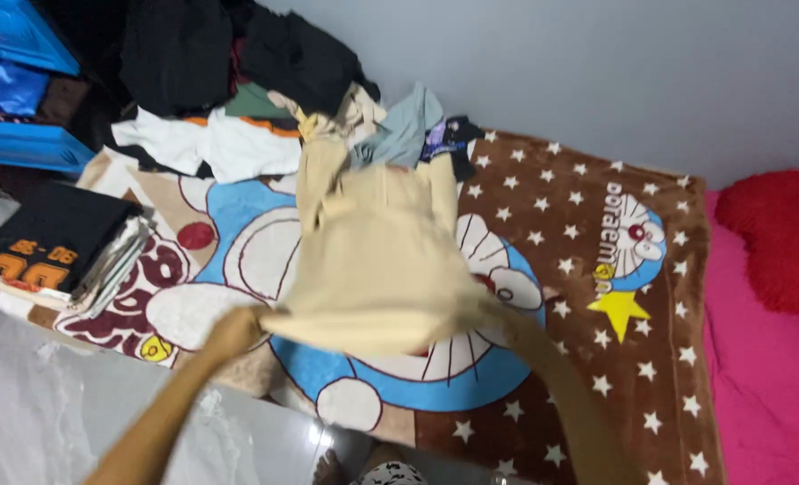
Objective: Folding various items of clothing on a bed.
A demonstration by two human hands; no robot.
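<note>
While I look down through the head camera, I see my left hand (235, 330) closed on the near left corner of a beige garment (377, 260), fingers wrapped tight into the cloth. My right hand is hidden: the right arm runs up from the lower edge under a beige sleeve, and where it meets the garment's near right corner I cannot tell how the fingers sit or whether they grip. The whole shot is motion-blurred, so fine detail is lost.

The beige garment is held spread above a brown blanket (588, 296) with white stars and a large blue-and-white cartoon cat. Its near edge is stretched between my two arms, and its far end trails toward a heap of clothes (264, 99) at the head of the blanket: black, white, grey-blue and tan pieces, jumbled together against the grey wall.

At the left edge of the blanket lies a stack of folded clothes (58, 247), the top one black with orange print. Behind it stands a blue plastic shelf (22, 144). To the right lies a pink sheet (759, 377) with a red cushion (776, 242) on it.
</note>
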